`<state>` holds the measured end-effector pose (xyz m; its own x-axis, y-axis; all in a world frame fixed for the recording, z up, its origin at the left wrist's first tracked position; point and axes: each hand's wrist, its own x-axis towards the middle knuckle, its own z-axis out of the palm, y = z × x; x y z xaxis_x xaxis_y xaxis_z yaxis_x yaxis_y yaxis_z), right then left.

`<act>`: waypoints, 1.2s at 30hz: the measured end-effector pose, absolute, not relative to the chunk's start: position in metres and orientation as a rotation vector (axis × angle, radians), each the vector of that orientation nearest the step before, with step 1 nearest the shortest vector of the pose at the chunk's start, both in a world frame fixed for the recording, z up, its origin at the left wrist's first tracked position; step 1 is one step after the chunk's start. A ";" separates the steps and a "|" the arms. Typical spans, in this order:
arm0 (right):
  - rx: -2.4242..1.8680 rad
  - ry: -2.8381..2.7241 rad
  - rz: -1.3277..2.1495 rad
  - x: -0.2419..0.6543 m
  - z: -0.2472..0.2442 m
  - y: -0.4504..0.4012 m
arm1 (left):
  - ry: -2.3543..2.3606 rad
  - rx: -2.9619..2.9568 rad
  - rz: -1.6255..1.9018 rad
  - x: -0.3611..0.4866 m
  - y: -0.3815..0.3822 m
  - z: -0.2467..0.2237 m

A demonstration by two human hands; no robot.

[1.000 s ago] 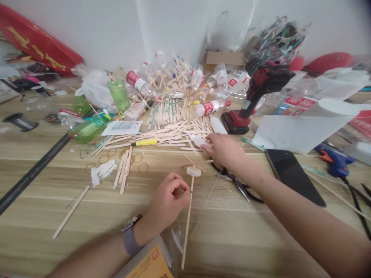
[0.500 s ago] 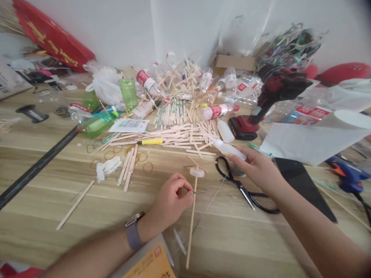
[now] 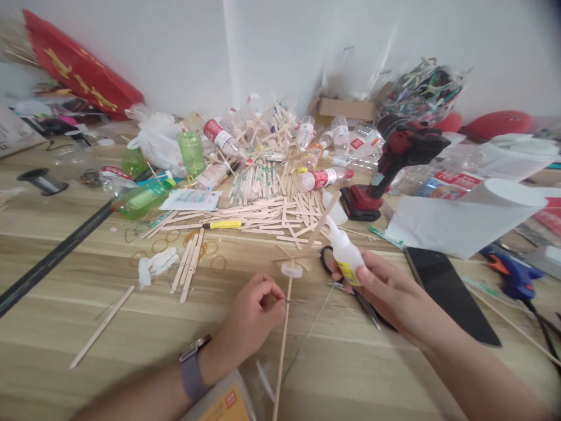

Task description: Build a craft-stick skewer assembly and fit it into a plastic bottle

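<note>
My left hand (image 3: 258, 310) is closed, thumb and forefinger pinched at a thin wooden stick (image 3: 284, 345). A small dark band or wire shows on the stick at the fingertips. Near its top sits a translucent white bottle cap (image 3: 291, 269), with thin slivers of wood crossed above. My right hand (image 3: 372, 280) grips a small white glue bottle (image 3: 347, 257) with a yellow label, nozzle tilted up and left. A craft stick (image 3: 319, 225) slants beside the nozzle; whether they touch I cannot tell. Black-handled scissors (image 3: 368, 310) lie partly hidden under this hand. A thin wire (image 3: 312, 324) runs between the hands.
Craft sticks (image 3: 245, 213) and plastic bottles (image 3: 322, 178) are heaped at the back. Right of them are a red-black drill (image 3: 385, 164), a black phone-like slab (image 3: 447, 292) and a blue glue gun (image 3: 512, 272). Rubber bands (image 3: 218, 263) and a yellow-handled tool (image 3: 223, 224) lie left.
My right hand has turned the glue bottle more upright, showing its yellow label. A craft stick now slants by the nozzle. My left hand keeps its pinch; the view has shifted slightly.
</note>
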<state>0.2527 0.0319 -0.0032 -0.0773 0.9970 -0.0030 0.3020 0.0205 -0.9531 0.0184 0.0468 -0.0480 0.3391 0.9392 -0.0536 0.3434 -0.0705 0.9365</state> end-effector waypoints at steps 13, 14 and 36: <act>-1.214 -1.516 1.643 0.227 -0.027 -0.036 | 0.908 0.988 0.711 0.023 0.041 -0.035; -1.207 -1.517 1.650 0.224 -0.028 -0.035 | 0.879 0.956 0.712 0.023 0.040 -0.035; -1.588 -1.683 1.100 0.244 -0.039 -0.037 | 0.821 0.789 0.785 0.021 0.041 -0.029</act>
